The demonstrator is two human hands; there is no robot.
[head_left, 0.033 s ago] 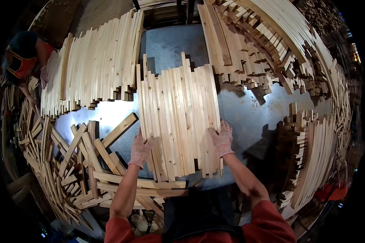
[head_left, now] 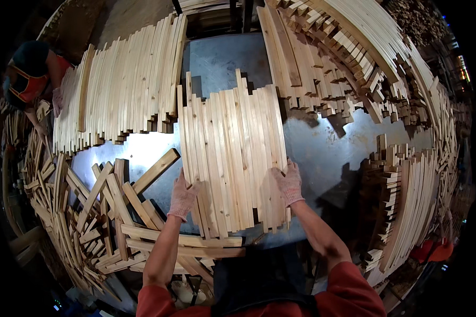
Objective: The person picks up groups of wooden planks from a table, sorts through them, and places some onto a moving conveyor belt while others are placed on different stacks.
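Observation:
A row of pale wooden strips [head_left: 230,153] lies side by side in front of me, its far and near ends uneven. My left hand [head_left: 184,198], in a pinkish knit glove, grips the row's left edge near the closer end. On the opposite edge, my right hand [head_left: 287,185] in a matching glove presses inward, thumb over the top strips. Fingers on the outer sides are partly hidden by the wood. Beneath the strips is a shiny metal table [head_left: 328,158].
A wide row of strips [head_left: 127,84] lies at the far left, where a co-worker's gloved hand [head_left: 57,103] touches its edge. Loose wood pieces [head_left: 119,195] are jumbled at near left. More strips [head_left: 312,74] lie at far right, with a stack [head_left: 407,206] at right.

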